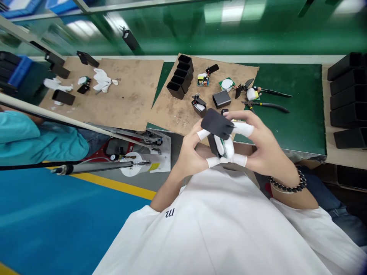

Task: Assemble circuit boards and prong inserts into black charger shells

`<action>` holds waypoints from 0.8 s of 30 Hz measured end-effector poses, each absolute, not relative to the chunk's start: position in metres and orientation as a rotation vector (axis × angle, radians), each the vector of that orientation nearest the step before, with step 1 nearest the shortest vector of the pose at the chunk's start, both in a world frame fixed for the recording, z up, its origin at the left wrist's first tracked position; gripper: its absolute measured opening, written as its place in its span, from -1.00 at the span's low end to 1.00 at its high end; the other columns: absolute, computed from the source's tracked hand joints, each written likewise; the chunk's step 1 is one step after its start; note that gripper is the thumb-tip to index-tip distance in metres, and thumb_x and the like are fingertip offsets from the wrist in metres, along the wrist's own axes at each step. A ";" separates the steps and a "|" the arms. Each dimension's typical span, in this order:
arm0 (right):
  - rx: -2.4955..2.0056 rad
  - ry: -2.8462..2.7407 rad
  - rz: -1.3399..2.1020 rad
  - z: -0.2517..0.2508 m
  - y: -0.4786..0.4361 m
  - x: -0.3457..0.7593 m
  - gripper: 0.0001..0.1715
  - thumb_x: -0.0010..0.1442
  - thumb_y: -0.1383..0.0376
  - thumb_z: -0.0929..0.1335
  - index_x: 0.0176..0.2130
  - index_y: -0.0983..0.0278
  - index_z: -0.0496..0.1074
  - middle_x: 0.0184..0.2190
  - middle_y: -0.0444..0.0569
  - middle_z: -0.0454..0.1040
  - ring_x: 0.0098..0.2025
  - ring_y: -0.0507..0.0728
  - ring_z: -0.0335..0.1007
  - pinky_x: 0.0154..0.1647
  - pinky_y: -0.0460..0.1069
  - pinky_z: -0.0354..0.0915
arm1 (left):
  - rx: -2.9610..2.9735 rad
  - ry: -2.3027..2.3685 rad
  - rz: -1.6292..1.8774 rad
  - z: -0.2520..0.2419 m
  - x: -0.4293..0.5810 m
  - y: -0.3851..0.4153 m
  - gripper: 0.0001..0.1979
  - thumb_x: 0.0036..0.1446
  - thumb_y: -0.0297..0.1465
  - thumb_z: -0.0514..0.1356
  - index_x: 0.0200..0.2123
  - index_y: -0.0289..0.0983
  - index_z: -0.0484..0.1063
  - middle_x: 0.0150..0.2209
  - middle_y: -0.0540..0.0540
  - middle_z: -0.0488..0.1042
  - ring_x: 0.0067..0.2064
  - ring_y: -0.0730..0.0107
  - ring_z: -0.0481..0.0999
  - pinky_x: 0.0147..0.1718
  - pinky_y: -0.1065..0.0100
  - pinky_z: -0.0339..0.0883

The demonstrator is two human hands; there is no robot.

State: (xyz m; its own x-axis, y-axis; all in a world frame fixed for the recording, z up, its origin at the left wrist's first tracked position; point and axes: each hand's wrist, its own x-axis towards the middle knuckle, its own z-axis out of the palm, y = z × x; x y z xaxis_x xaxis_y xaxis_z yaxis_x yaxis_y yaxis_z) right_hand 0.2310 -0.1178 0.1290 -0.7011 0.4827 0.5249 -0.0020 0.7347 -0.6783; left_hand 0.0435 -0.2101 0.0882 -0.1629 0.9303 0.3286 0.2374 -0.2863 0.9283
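Close in front of my chest, both hands grip a partly open black power adapter. Its flat black cover (217,123) is tilted up on top, and a circuit board with white filler (226,147) shows beside the dark case wall. My left hand (190,151) is closed on the left side, thumb below and fingers above. From the right, my right hand (262,145) pinches the white-filled board and the cover. White finger cots wrap the fingertips of both hands. On the cardboard just beyond stand another adapter with its lid ajar (198,105) and a dark grey case (221,99).
Several open black cases (180,78) stand in a row on the cardboard (172,114). Circuit boards (227,84) lie near pliers (269,105) and a dark pointed tool (276,93). More black cases (348,91) line the right. A co-worker's teal sleeve (43,137) is at left.
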 end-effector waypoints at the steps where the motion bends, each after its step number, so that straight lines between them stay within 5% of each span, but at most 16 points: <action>1: -0.381 -2.274 0.934 0.124 -0.114 0.233 -0.33 0.18 0.06 0.54 0.21 0.13 0.44 0.24 0.14 0.41 0.31 0.31 0.40 0.29 0.21 0.42 | 1.421 1.331 1.433 0.078 0.043 -0.208 -0.25 -0.28 -0.22 0.61 0.06 -0.21 0.59 0.04 -0.20 0.61 0.07 -0.03 0.60 0.15 0.02 0.47; 4: -0.495 -2.404 1.167 0.110 -0.101 0.241 -0.07 -0.08 -0.13 0.61 0.20 0.12 0.48 0.35 0.16 0.33 0.41 0.43 0.26 0.35 0.26 0.35 | 1.059 1.180 1.248 0.053 0.042 -0.205 -0.24 -0.37 -0.18 0.63 -0.02 -0.28 0.62 -0.02 -0.26 0.64 0.05 -0.07 0.62 0.11 0.00 0.49; 9: -0.715 -2.187 1.421 0.114 -0.082 0.247 -0.44 0.18 0.02 0.52 0.12 0.13 0.53 0.24 0.07 0.49 0.28 0.31 0.45 0.31 0.24 0.39 | 0.805 0.960 1.157 0.042 0.042 -0.206 -0.26 -0.59 -0.18 0.65 -0.19 -0.28 0.66 -0.10 -0.25 0.68 0.05 -0.19 0.63 0.09 -0.02 0.50; 12: -0.466 -2.108 1.658 0.119 -0.072 0.235 -0.37 0.09 0.09 0.59 0.13 0.13 0.54 0.32 0.06 0.44 0.33 0.30 0.40 0.31 0.19 0.41 | 0.790 0.795 1.009 0.044 0.039 -0.205 -0.27 -0.62 -0.12 0.63 -0.24 -0.26 0.67 -0.21 -0.25 0.69 -0.03 -0.30 0.66 -0.05 -0.06 0.56; 15: -0.357 -2.090 1.765 0.115 -0.066 0.220 -0.58 0.08 0.15 0.59 -0.05 0.16 0.65 0.15 0.05 0.60 0.26 0.29 0.50 0.23 0.15 0.47 | 0.744 0.639 0.934 0.046 0.037 -0.204 -0.26 -0.64 -0.04 0.59 -0.25 -0.20 0.66 -0.22 -0.26 0.70 -0.18 -0.31 0.70 -0.17 -0.14 0.58; 19: -0.439 -1.987 1.733 0.109 -0.066 0.214 -0.76 0.07 0.19 0.60 -0.22 0.19 0.70 -0.23 -0.04 0.73 -0.18 0.21 0.71 -0.06 0.08 0.61 | 0.709 0.624 0.984 0.053 0.035 -0.204 -0.28 -0.67 -0.06 0.59 -0.29 -0.20 0.66 -0.23 -0.22 0.69 -0.23 -0.22 0.71 -0.19 -0.09 0.61; 24: -0.621 -2.066 1.371 0.120 -0.078 0.226 -0.82 0.17 0.28 0.53 -0.18 0.10 0.72 -0.19 -0.12 0.73 -0.11 0.22 0.71 -0.04 0.06 0.61 | 0.952 1.103 1.215 0.062 0.034 -0.206 -0.29 -0.47 -0.15 0.62 -0.15 -0.27 0.66 -0.22 -0.16 0.66 -0.13 -0.02 0.67 -0.08 0.07 0.56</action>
